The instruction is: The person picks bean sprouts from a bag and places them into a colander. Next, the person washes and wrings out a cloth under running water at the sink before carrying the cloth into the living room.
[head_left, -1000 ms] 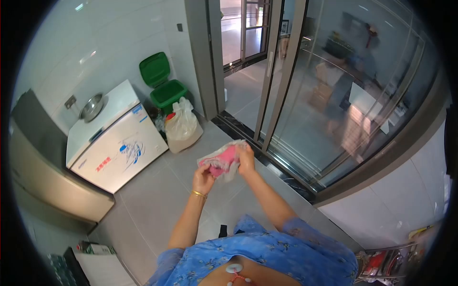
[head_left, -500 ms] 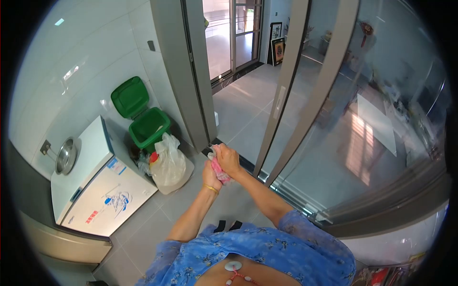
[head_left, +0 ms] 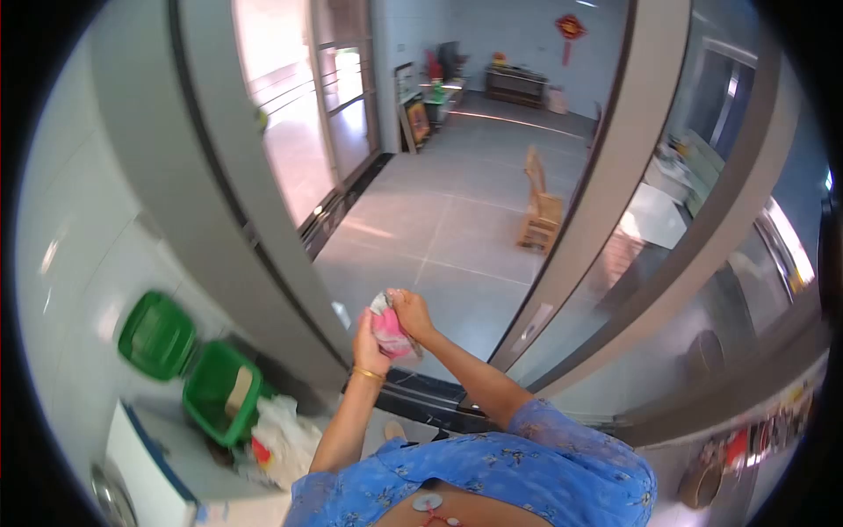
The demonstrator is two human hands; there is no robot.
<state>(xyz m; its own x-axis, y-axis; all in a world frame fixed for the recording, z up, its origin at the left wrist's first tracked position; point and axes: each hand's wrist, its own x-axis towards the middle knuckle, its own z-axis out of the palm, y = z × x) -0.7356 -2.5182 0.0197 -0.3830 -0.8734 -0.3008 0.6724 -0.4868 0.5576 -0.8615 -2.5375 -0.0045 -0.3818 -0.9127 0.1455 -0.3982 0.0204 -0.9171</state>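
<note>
A crumpled pink and white cloth is held out in front of my body, at the threshold of a sliding doorway. My left hand, with a yellow bangle at the wrist, grips its left side. Fingers of my right hand are closed on its upper right edge. Part of the cloth hangs below and between both hands. Some fingertips are hidden behind the folds.
Grey sliding-door frames flank the opening. Beyond lie a tiled floor, a wooden chair and a low cabinet. At lower left are an open green bin, a white plastic bag and a white appliance.
The view has swung toward the doorway, and I am closer to it. Both hands still hold the cloth, which is now more spread out. The bin and white appliance have shifted down and left in view.
</note>
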